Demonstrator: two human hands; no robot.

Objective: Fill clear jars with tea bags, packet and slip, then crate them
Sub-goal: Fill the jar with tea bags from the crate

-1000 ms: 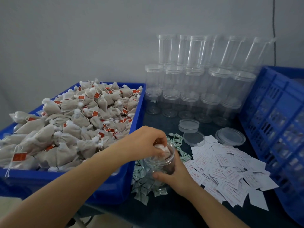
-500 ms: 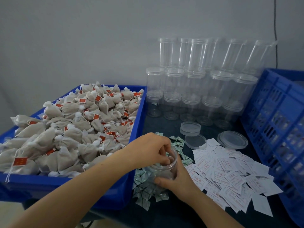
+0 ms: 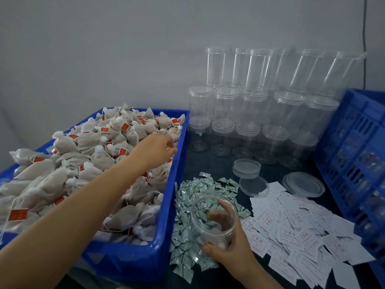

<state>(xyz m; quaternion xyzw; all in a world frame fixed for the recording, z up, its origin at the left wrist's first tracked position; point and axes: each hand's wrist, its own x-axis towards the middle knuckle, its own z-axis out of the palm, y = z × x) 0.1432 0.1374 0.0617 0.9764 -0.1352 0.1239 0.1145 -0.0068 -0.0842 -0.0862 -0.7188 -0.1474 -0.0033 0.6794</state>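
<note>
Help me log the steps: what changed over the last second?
The left hand left the jar's mouth, where it had pushed in a tea bag, and reached left and back over the tea bags in the blue bin. The right hand kept gripping the jar; nothing else moved.

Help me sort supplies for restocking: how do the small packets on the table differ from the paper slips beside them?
The small packets are green-and-white printed and crinkled; the paper slips are flat white sheets with red print. The packets look smaller than the slips. The packets lie against the blue tray, partly behind the jar that the right hand holds; the slips spread toward the blue crate. Both are loose piles on the dark table.
</note>
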